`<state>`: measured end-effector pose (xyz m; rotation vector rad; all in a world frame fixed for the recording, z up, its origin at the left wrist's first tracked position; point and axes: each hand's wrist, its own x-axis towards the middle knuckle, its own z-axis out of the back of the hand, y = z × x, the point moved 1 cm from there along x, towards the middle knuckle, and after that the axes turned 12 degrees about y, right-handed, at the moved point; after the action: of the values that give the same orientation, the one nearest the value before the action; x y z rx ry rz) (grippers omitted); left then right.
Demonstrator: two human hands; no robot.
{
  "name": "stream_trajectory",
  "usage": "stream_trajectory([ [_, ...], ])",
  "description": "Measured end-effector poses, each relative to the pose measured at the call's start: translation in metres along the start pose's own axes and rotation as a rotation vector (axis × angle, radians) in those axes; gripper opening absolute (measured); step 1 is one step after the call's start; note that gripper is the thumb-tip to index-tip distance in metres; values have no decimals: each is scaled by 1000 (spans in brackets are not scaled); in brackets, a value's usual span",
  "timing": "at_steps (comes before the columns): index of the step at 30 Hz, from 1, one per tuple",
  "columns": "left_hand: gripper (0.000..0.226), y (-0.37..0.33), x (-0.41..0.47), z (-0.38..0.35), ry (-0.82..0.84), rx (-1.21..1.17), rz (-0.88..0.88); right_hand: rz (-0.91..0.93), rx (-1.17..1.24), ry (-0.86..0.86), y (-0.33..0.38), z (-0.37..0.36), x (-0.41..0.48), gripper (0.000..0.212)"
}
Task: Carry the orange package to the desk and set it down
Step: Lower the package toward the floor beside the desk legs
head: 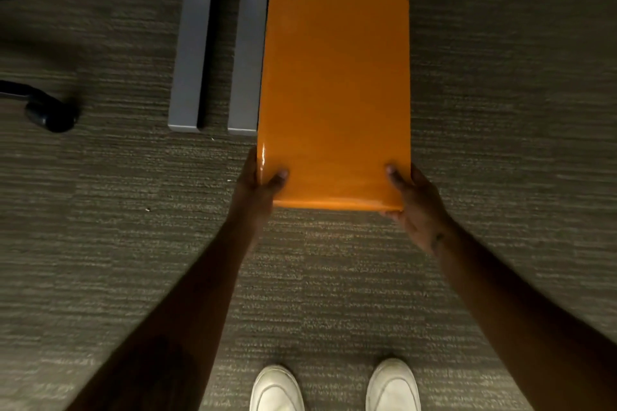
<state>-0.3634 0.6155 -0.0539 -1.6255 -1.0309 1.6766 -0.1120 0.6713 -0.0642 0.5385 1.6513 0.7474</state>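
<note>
A flat, glossy orange package (335, 90) is held out in front of me, level, above the carpet. My left hand (258, 185) grips its near left corner, thumb on top and fingers underneath. At the near right corner my right hand (417, 202) holds it the same way. Both arms are stretched forward. No desktop is in view; only the floor shows below the package.
Two grey metal desk feet (190, 53) (245, 53) lie on the carpet just left of the package. A black chair caster (50, 113) stands at far left. My white shoes (275, 389) are at the bottom edge. Grey carpet (500, 110) covers everything else.
</note>
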Motion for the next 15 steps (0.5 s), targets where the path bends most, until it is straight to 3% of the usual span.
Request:
stream_trajectory([
  [4,47,-16,25,8,17,16,-34,6,-26,51,28,-9,26,18],
  [9,45,-27,48,17,40,0,13,-38,-78,22,45,-14,45,43],
  [15,48,-33,62,22,-14,59,6,-36,-140,-48,54,-29,53,47],
])
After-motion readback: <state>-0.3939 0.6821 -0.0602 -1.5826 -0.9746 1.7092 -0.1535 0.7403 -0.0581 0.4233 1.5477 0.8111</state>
